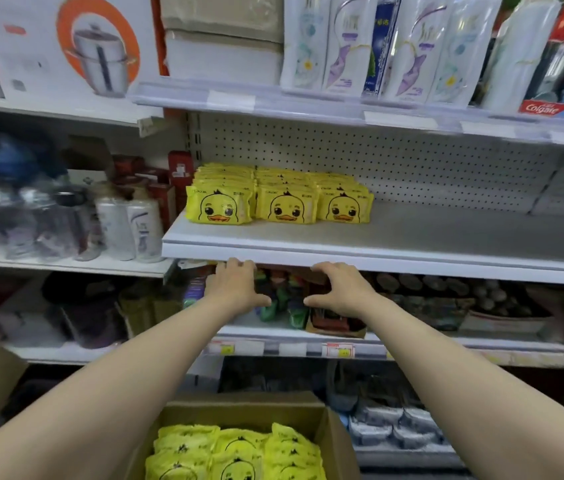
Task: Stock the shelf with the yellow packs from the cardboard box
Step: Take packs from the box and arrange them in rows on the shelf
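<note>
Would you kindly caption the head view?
Left hand and right hand, empty, at the shelf edge; yellow packs stocked above, cardboard box below.

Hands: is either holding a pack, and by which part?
Nothing held. Left hand and right hand are empty, fingers loosely curled at the front edge of the shelf.

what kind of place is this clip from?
Most likely a retail store aisle: pegboard-backed shelf with yellow packs lined up, price tags on the shelf edge below, Colgate box among toiletries above.
</note>
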`<state>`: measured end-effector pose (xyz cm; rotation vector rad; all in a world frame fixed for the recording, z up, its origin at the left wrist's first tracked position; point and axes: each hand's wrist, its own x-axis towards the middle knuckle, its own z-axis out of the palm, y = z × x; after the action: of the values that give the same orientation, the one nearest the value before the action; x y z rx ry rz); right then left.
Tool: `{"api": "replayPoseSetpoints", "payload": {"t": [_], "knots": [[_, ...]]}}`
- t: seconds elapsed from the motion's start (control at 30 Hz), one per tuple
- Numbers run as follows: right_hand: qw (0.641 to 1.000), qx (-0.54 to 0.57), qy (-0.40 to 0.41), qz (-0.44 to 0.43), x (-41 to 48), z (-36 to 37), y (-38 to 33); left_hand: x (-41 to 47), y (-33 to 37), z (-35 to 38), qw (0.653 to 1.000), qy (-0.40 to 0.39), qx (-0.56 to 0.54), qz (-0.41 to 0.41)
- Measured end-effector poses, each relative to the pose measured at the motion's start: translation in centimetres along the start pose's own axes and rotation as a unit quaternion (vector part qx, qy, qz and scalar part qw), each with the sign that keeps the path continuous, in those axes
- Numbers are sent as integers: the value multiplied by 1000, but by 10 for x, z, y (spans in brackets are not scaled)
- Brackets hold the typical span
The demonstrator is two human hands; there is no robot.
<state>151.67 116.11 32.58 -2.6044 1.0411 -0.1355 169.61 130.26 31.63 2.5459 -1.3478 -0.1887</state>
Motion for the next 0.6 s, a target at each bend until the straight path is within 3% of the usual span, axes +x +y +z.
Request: {"api": "replayPoseSetpoints", "payload": {"t": [0.6], "knots": [[972, -7, -231, 39, -16, 198, 24, -55, -95, 170, 975, -186, -7, -119]]}}
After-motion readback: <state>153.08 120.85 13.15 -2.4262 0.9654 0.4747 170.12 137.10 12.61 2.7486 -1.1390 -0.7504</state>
